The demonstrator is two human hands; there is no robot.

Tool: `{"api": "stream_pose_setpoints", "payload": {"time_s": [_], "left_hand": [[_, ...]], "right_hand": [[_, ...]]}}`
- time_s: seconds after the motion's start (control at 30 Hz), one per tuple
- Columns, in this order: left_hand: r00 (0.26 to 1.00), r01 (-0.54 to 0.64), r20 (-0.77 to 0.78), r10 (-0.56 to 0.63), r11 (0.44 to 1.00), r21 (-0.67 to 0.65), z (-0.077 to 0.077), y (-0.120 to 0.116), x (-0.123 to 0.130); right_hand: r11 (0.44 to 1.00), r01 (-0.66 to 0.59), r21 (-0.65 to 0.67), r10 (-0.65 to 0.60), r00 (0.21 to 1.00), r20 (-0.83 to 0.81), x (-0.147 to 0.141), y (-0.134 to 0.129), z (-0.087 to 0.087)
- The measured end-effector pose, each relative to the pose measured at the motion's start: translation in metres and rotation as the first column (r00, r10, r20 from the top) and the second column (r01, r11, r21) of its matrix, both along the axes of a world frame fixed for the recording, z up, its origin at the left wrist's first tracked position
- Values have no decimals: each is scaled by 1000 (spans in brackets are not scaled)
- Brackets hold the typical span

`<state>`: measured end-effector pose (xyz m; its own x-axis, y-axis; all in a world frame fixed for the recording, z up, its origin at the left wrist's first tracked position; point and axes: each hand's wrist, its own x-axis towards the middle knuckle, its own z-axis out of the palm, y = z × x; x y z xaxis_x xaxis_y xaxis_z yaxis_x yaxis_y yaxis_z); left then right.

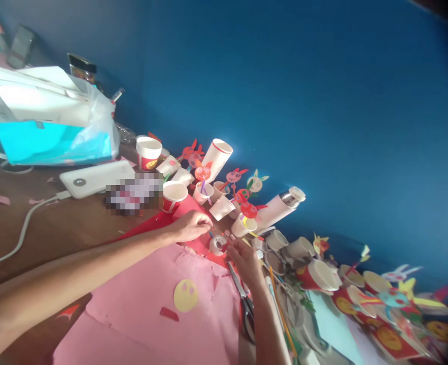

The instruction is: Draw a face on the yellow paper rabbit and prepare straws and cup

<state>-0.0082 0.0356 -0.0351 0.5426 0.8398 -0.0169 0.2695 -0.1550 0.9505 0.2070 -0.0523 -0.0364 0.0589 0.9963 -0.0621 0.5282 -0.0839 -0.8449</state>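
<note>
Where the red paper (pixel 201 246) meets the pink sheet (pixel 132 304): a small white roll (pixel 218 245), tape by its look, sits between the left hand (pixel 193 225) and the right hand (pixel 246 258).
Left hand: fingers curled, tips drawn near the thumb; whether they pinch anything thin, I cannot tell.
Right hand: fingers bent beside the roll's edge; their grip is hidden, so I cannot tell whether they press together on something.
Scissors (pixel 242 294): metal blades, smooth black handles, lying just beside the right wrist; a sideways swing of that arm could knock them or drag them across the paper.
Yellow disc (pixel 186 295): flat, round, with two pink hearts; being loose and light, it could slide or crease if a forearm brushes the sheet. The dark red strip (pixel 169 314) near it runs the same risk.
Paper cup (pixel 244 226): thin-walled, pale, tilted, with a red rabbit head (pixel 248 210) above its rim; a bumped knuckle could topple it, as it stands so near the hands.
Roll: hard and round, so it could skid off if pulled without being steadied.
Pink sheet: matte, wrinkled and torn along its far edge; further tugging could lengthen the tears.
Flask (pixel 275 210): smooth, pale pink cylinder, with a shiny metal neck, behind the cups.
</note>
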Motion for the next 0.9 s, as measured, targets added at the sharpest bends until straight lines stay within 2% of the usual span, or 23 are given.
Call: {"api": "stream_pose_setpoints", "payload": {"time_s": [0.1, 0.2, 0.33, 0.4, 0.5, 0.63, 0.73, 0.9], "left_hand": [[999, 36, -15, -36, 999, 3, 11, 3, -7], [997, 72, -11, -72, 997, 8, 26, 5, -16], [998, 63, 14, -64, 997, 44, 42, 7, -25], [996, 81, 20, -82, 996, 47, 46, 5, -26], [990, 143, 18, -143, 989, 40, 47, -1, -24], [983, 184, 10, -185, 982, 32, 50, -11, -22], [983, 182, 12, -182, 983, 31, 54, -14, -22], [982, 188, 16, -188, 982, 31, 54, -14, -22]], "right_hand": [[986, -142, -82, 140, 989, -39, -7, -6, 10], [945, -290, -151, 282, 957, -75, -16, -14, 18], [887, -401, -227, 409, 912, -12, -28, -23, 20], [879, -404, -253, 435, 897, 80, -36, -28, 20], [895, -365, -258, 422, 880, 220, -51, -37, 23], [903, -332, -271, 412, 849, 332, -71, -48, 30], [898, -353, -261, 432, 821, 373, -77, -50, 31], [897, -396, -197, 441, 836, 327, -75, -48, 26]]}}
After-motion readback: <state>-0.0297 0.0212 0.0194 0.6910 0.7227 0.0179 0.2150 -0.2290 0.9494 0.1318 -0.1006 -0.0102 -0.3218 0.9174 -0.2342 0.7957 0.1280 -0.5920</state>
